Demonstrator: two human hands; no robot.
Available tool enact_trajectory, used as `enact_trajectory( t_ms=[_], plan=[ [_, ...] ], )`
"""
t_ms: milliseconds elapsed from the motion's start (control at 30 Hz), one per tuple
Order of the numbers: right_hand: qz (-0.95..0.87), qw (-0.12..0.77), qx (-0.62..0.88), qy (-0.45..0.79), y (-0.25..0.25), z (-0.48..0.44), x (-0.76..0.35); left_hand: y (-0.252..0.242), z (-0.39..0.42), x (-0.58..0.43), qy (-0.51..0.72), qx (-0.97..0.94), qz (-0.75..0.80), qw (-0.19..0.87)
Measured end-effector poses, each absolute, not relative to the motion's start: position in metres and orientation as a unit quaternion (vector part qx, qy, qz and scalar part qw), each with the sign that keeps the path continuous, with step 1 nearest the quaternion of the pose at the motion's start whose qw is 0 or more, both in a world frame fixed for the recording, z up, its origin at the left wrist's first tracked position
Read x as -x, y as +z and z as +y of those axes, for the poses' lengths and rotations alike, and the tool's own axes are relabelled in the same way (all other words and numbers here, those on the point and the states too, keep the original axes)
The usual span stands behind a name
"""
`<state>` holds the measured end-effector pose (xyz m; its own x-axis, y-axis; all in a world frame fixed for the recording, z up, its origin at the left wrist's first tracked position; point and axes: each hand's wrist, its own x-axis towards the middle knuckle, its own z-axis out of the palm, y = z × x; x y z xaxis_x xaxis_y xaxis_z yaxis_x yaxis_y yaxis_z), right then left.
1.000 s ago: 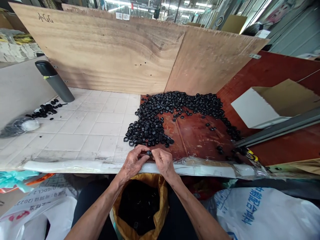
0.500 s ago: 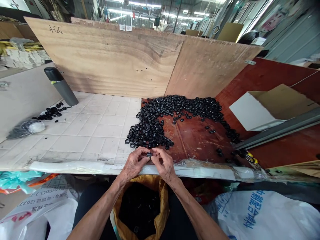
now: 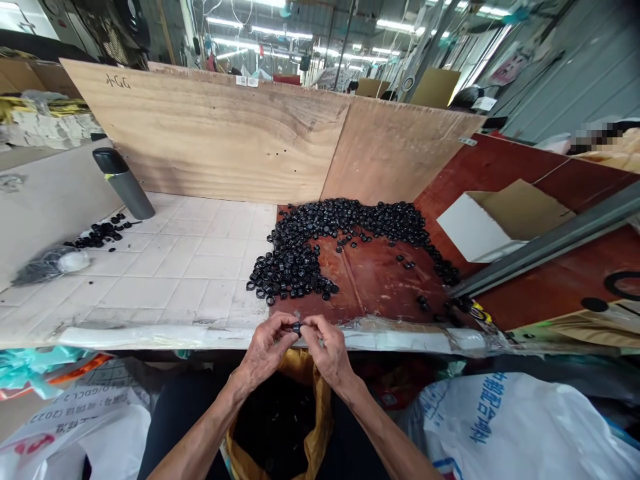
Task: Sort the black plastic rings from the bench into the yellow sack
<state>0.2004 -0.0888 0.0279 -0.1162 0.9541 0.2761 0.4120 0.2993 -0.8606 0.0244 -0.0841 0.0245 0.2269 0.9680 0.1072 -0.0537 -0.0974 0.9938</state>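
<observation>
A small black ring-like plastic part (image 3: 297, 328) is pinched between the fingertips of both hands, just above the table's front edge. My left hand (image 3: 267, 347) grips it from the left with thumb and forefinger. From the other side my right hand (image 3: 327, 347) closes on the same part. Beyond the hands lies a heap of similar black parts (image 3: 295, 267), spreading back across the reddish-brown board. Below them, between the knees, a yellow sack (image 3: 323, 417) stands with its mouth open and dark contents inside.
A grey bottle (image 3: 131, 193) stands at the left near a clear bag of black pieces (image 3: 43, 267). Plywood panels (image 3: 225, 140) wall the back. At the right are a white box (image 3: 470, 230) and a metal bar (image 3: 540, 243). White sacks (image 3: 530, 427) flank the seat.
The view has tilted up and shifted slightly right, so the table scene sits lower and further left. Both hands still pinch the small black part, close to where they were.
</observation>
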Motion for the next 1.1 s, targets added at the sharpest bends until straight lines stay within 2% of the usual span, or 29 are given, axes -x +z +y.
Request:
enact_trajectory(
  t_ms=[100, 233, 367, 433, 567, 667, 733, 867, 933, 1000, 1100],
  plan=[
    [-0.694, 0.446, 0.472, 0.312, 0.033, -0.095, -0.198, 0.029, -0.093, -0.026, 0.475, -0.525, 0.386, 0.591],
    [-0.648, 0.437, 0.492, 0.383, 0.041, -0.1, -0.198, 0.03, -0.1, -0.025, 0.493, -0.51, 0.39, 0.587],
    [-0.664, 0.444, 0.47, 0.375, 0.045, -0.108, -0.196, 0.028, -0.104, -0.024, 0.485, -0.49, 0.375, 0.62],
    [-0.614, 0.437, 0.487, 0.441, 0.044, -0.113, -0.193, 0.025, -0.108, -0.024, 0.493, -0.525, 0.389, 0.574],
    [-0.388, 0.445, 0.498, 0.635, 0.036, -0.122, -0.184, 0.016, -0.119, -0.019, 0.47, -0.688, 0.405, 0.377],
    [-0.266, 0.385, 0.489, 0.736, 0.032, -0.129, -0.182, 0.01, -0.127, -0.01, 0.417, -0.774, 0.354, 0.32],
    [-0.296, 0.359, 0.516, 0.719, 0.031, -0.135, -0.184, 0.01, -0.131, -0.007, 0.401, -0.772, 0.35, 0.348],
    [-0.526, 0.426, 0.529, 0.513, 0.029, -0.143, -0.189, 0.015, -0.134, -0.013, 0.432, -0.617, 0.406, 0.518],
    [-0.582, 0.429, 0.51, 0.465, 0.028, -0.144, -0.19, 0.015, -0.135, -0.017, 0.453, -0.546, 0.404, 0.578],
    [-0.573, 0.417, 0.51, 0.487, 0.028, -0.143, -0.189, 0.012, -0.137, -0.02, 0.47, -0.534, 0.409, 0.572],
    [-0.448, 0.424, 0.512, 0.598, 0.027, -0.143, -0.18, 0.0, -0.143, -0.019, 0.478, -0.612, 0.44, 0.451]
  ],
)
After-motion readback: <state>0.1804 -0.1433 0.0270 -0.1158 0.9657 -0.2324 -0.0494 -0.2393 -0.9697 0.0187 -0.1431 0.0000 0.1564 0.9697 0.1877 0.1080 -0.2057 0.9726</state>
